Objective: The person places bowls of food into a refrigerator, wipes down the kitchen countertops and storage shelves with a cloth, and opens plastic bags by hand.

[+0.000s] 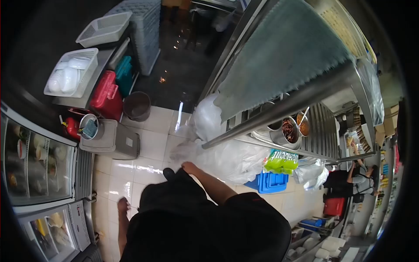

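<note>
"Head view: where's the bare right hand?"

"At the near edge of the loose, translucent plastic sheeting, fingers curled. From here I can't tell whether they're clamped on it or merely against it."

"And how does that sheeting lie?"

"Just beyond the fingertips, then off to the hand's right, bunched near the slatted steel shelf. Farther right there's a crinkled green-and-white plastic bag, with a lidded blue plastic box just beside it."

"The bare left hand?"

"Low beside the body, well apart from the sheeting. Its fingers look loosely bent, but I can't say if they're together. I see nothing in them. The grey lidded bin stands ahead of it."

"How far along, would you say?"

"Reaching the sheeting looks done, I'd judge. It's rumpled, not neatly folded. What's left, I can't tell from here."
</note>
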### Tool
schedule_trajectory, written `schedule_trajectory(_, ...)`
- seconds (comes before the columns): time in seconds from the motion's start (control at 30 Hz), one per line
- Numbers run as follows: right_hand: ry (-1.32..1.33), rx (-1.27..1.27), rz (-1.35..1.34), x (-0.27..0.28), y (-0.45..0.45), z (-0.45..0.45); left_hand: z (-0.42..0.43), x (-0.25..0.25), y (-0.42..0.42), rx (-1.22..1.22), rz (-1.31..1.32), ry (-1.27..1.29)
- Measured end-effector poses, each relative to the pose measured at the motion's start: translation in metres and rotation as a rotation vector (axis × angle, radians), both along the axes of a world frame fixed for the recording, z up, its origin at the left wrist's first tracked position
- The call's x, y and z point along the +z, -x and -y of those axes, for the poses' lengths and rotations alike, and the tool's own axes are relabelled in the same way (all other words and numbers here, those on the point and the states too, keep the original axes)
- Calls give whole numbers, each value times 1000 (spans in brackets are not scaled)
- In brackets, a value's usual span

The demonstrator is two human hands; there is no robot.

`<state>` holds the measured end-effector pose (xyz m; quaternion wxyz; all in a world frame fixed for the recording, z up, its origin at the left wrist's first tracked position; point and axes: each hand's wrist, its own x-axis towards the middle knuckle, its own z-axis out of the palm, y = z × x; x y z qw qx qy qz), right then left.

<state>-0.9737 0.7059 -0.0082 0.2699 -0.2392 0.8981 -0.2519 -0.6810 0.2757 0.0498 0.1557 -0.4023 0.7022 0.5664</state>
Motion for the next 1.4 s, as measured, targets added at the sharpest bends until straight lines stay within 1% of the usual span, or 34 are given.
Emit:
schedule_trajectory(0.03,9,-34,23,14,13,10,9,9,26,348,25,-165)
schedule_trajectory(0.07,32,-54,18,34,25,17,25,1,50,291,44,-89)
schedule_trajectory(0.1,52,-74,18,54,35,23,27,13,76,265,27,-57)
schedule_trajectory(0.17,48,-124,47,70,52,24,23,25,123,242,2,-104)
schedule_trajectory(0.23,-3,-144,-44,59,54,14,2,48,167,123,135,-126)
schedule_trajectory(0.3,-80,-80,-59,59,48,-4,-27,103,187,-258,73,-244)
schedule_trajectory(0.33,-152,-116,18,67,43,-7,-22,104,201,-383,77,-336)
schedule_trajectory(0.37,-221,-253,82,72,32,-8,-17,104,215,-507,74,-429)
schedule_trajectory(0.4,-249,-298,131,78,24,-8,1,76,230,-551,125,-551)
schedule_trajectory(0.43,-274,-333,182,83,14,-5,18,41,241,-624,127,-477)
schedule_trajectory(0.5,-362,-250,283,84,1,4,52,-26,264,-768,135,-326)
schedule_trajectory(0.53,-349,-275,279,79,-11,9,55,20,283,-821,113,-139)
schedule_trajectory(0.57,-336,-301,279,75,-18,12,57,53,306,-868,96,49)
schedule_trajectory(0.6,-358,-322,351,80,-19,23,62,53,323,-817,45,-16)
schedule_trajectory(0.63,-308,-377,347,80,-23,31,69,49,334,-768,-4,-76)
schedule_trajectory(0.67,-254,-433,336,78,-22,38,70,35,341,-671,-146,-54)
schedule_trajectory(0.7,-201,-491,329,77,-25,44,70,20,346,-649,-165,-103)
schedule_trajectory(0.73,-194,-532,373,74,-21,45,66,14,361,-624,-188,-150)
schedule_trajectory(0.77,-182,-549,360,72,-21,45,63,12,372,-597,-206,-197)
schedule_trajectory(0.83,-178,-466,200,49,-24,36,50,21,395,-705,-186,-120)
schedule_trajectory(0.9,-158,-568,205,78,-13,49,37,39,410,-766,-218,-84)
schedule_trajectory(0.93,-126,-700,214,88,-8,57,32,52,419,-841,-174,-48)
schedule_trajectory(0.97,-102,-592,145,38,-20,40,27,66,426,-913,-131,-8)
schedule_trajectory(1.03,-120,-781,320,81,4,61,22,77,440,-1024,-58,-84)
schedule_trajectory(1.1,-106,-753,414,97,27,67,27,39,436,-1129,-98,41)
schedule_trajectory(1.17,-11,-481,174,75,42,53,36,18,437,-1096,12,-48)
schedule_trajectory(1.23,-30,-679,340,56,69,49,49,6,438,-1015,-1,-108)
schedule_trajectory(1.3,0,-677,387,5,90,30,56,49,461,-1045,21,-74)
schedule_trajectory(1.37,-51,-604,338,-7,136,25,70,16,472,-1056,106,-53)
schedule_trajectory(1.4,-7,-624,324,-18,159,17,65,35,490,-1005,163,37)
